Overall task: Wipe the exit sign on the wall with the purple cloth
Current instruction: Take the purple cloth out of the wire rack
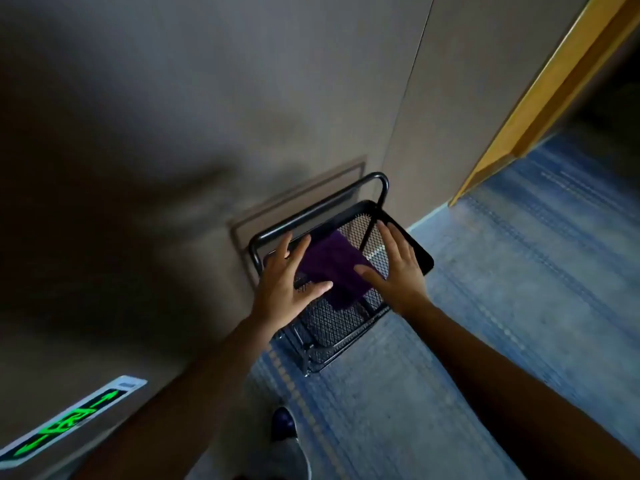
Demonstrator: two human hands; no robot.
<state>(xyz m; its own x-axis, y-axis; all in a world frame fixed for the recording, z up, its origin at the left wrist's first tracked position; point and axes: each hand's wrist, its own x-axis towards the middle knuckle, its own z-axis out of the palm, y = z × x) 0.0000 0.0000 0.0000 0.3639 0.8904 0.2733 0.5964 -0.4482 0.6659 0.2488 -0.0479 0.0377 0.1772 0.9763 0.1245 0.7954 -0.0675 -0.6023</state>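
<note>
A purple cloth (332,265) lies folded on the top mesh shelf of a black wire cart (412,244) against the wall. My left hand (287,282) hovers over the cloth's left side, fingers spread and holding nothing. My right hand (398,271) is spread over the cloth's right side, thumb near its edge, also holding nothing. The exit sign (69,420), with glowing green arrows and a running figure, is mounted low on the wall at the bottom left, well away from both hands.
The grey wall (207,116) fills the left and top. Blue striped carpet (502,306) covers the floor on the right. A yellow wooden door frame (540,98) runs down the upper right. My shoe (287,431) shows near the bottom.
</note>
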